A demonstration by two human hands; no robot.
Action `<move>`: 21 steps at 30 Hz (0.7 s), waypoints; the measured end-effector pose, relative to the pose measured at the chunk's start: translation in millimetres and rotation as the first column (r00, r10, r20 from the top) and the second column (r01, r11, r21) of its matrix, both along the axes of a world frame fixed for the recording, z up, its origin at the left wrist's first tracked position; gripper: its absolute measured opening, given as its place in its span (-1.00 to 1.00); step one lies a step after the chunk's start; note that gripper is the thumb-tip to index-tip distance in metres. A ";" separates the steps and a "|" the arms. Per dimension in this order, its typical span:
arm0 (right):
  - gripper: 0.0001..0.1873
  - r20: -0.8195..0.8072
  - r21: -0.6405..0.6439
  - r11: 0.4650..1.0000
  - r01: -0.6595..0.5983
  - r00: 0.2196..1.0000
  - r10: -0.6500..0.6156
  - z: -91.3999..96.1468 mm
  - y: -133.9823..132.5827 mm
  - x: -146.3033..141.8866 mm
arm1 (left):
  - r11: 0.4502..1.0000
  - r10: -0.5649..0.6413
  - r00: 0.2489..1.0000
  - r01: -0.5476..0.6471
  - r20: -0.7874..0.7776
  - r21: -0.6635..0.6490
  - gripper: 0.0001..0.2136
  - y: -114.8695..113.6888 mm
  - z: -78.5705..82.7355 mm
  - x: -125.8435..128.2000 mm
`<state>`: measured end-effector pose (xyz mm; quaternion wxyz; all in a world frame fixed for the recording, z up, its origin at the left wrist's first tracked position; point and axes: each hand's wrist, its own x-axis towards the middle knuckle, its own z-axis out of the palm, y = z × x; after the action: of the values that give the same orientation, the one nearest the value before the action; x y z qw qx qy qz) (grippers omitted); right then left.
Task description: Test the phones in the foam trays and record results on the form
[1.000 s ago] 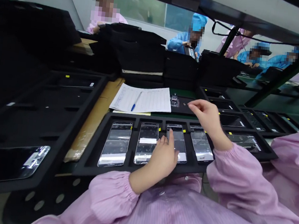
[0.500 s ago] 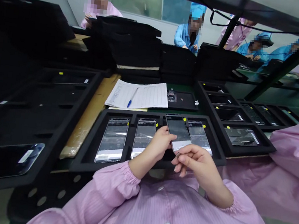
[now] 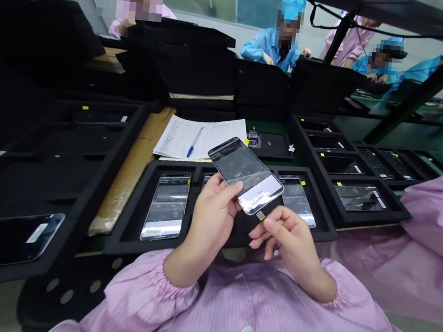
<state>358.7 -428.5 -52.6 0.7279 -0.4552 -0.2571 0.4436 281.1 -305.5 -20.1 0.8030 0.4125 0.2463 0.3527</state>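
Note:
My left hand (image 3: 216, 213) grips a smartphone (image 3: 246, 176), its thumb on the lit screen and its fingers underneath. The phone is tilted above the black foam tray (image 3: 125, 232), with its lower end towards my right hand. My right hand (image 3: 287, 236) pinches a small, flat, metallic piece like a SIM tray (image 3: 260, 215) between thumb and fingertips. This piece is close by the phone's bottom edge; whether it touches is unclear. In the foam tray lie a phone at the left (image 3: 168, 205), another at the right (image 3: 299, 200), and one mostly hidden behind my left hand.
Written sheets (image 3: 177, 135) with a blue pen (image 3: 195, 142) lie behind the foam tray, beside a small black tray (image 3: 273, 146). More phone trays stand left (image 3: 95, 195) and right (image 3: 366, 218). Black boxes (image 3: 200, 68) and co-workers (image 3: 280, 40) are across the bench.
My left hand has lifted the phone and turned it, its top swinging left. My right hand has stayed near the phone's lower end, and its small piece shows more plainly now.

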 end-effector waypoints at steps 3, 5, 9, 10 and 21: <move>-0.68 -0.009 -0.019 0.999 0.028 1.000 -0.028 -1.1 1.7 0.1 | 0.998 0.032 0.999 -0.032 0.009 0.044 -0.69 -1.4 -1.9 0.4; -0.66 -0.003 -0.033 0.998 0.049 0.999 -0.049 -2.8 3.9 0.7 | 0.992 0.070 0.997 -0.072 0.024 0.100 -0.66 -3.5 -4.5 0.8; -0.65 0.082 -0.049 0.995 0.088 0.993 -0.083 -11.0 8.7 -0.9 | 0.967 0.129 0.989 -0.140 0.067 0.212 -0.63 -12.3 -11.9 0.3; -0.64 0.124 -0.054 0.993 0.103 0.988 -0.095 -13.4 9.4 -1.5 | 0.967 0.126 0.990 -0.138 0.069 0.213 -0.63 -14.6 -13.7 -0.1; -0.77 0.723 -0.565 0.807 0.173 0.575 0.383 41.3 75.5 134.8 | 0.983 -0.178 0.973 0.181 -0.145 0.006 -0.61 18.0 -28.4 3.6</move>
<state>493.5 -353.0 -11.3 0.3232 -0.7874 -0.4403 0.2860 284.7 -287.5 -48.5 0.8078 0.4650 0.2620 0.2501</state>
